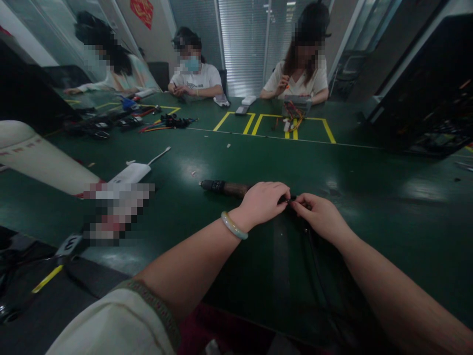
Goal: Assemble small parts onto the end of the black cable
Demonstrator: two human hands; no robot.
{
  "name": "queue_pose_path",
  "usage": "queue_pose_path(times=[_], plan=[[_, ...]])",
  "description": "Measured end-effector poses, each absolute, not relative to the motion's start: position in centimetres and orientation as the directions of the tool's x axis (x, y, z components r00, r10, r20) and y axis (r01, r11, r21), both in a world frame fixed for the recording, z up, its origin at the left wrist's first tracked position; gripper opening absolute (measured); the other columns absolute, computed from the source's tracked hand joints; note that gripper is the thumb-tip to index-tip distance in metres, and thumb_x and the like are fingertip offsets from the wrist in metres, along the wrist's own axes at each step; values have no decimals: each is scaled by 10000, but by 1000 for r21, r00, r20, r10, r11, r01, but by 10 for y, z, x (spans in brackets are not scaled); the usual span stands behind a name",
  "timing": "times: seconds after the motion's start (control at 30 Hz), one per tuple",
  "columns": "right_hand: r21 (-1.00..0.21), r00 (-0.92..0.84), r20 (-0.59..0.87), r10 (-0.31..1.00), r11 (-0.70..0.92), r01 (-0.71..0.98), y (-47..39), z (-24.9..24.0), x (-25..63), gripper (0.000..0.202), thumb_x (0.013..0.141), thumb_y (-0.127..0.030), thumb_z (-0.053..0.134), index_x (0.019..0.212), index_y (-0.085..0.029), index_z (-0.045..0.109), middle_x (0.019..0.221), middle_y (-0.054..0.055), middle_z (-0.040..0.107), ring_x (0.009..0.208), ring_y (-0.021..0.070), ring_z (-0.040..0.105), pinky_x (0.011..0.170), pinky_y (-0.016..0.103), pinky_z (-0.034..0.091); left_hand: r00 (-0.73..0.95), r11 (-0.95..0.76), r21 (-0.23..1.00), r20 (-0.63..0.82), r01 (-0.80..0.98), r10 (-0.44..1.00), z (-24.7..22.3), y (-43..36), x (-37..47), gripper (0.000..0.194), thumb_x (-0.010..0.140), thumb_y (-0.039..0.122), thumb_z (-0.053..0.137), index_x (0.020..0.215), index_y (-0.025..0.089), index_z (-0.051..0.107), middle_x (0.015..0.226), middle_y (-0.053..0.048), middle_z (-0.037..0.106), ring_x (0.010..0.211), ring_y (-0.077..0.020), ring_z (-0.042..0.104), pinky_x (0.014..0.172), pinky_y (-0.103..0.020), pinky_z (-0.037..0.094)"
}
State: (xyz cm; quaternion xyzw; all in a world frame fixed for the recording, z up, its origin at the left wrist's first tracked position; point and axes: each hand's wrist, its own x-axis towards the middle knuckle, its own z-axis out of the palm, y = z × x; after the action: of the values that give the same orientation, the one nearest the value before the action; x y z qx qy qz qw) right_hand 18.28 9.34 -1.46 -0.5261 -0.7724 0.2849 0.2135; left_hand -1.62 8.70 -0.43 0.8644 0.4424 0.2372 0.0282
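A dark cylindrical tool [232, 189] with a metal tip lies on the green table, its tip pointing left. My left hand [263, 203], with a bangle at the wrist, is wrapped over the tool's right end. Its fingertips meet those of my right hand [314, 211] at that end. My right hand pinches a small dark part there, too small to make out. From beneath it a black cable [314, 256] runs down toward the near table edge.
Across the green table [229, 160] sit three people, with bundles of wires [173, 121] and yellow tape outlines before them. A white power strip [129, 177] lies at the left beside a sleeved arm [48, 158]. Dark equipment [424, 93] stands at the right.
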Motion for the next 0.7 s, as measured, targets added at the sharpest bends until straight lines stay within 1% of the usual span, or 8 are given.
queue_pose_path(times=[0.13,0.23,0.4,0.57,0.7], plan=[[-664,-355,18,935,277,695,93,-16,183,288,883,-460,518,823,-213,653,680,-6,658,560,147,581,510,237,360,498,-607,251,383,754,778,-5,87,-16,68,880,230,596,941,202,608,1050,-23,659,1002,-199,614,898,-358,451],[-642,-354,26,935,287,711,93,-15,183,287,889,-470,519,839,-223,657,691,-10,663,570,146,586,507,236,356,500,-604,240,378,760,779,-5,87,-16,53,888,239,593,923,203,607,1028,-18,660,979,-198,615,880,-356,452],[-607,-359,42,933,309,732,93,-14,182,307,888,-485,521,834,-218,663,696,-3,669,576,150,588,507,237,346,479,-585,242,381,774,791,-3,86,-15,131,887,249,593,1009,204,583,1020,-13,649,956,-188,612,831,-336,461],[-597,-360,48,932,315,737,93,-13,181,303,889,-476,524,830,-217,669,701,3,678,576,151,588,517,237,354,492,-601,234,390,765,778,-4,86,-16,81,886,258,591,943,203,609,1024,-16,652,973,-194,611,868,-352,456],[-596,-354,59,933,318,738,92,-13,180,326,891,-499,521,823,-218,674,703,7,680,585,153,591,519,240,352,512,-619,233,386,750,767,-6,87,-16,89,896,283,586,920,210,631,1030,-12,659,990,-197,611,894,-367,452]])
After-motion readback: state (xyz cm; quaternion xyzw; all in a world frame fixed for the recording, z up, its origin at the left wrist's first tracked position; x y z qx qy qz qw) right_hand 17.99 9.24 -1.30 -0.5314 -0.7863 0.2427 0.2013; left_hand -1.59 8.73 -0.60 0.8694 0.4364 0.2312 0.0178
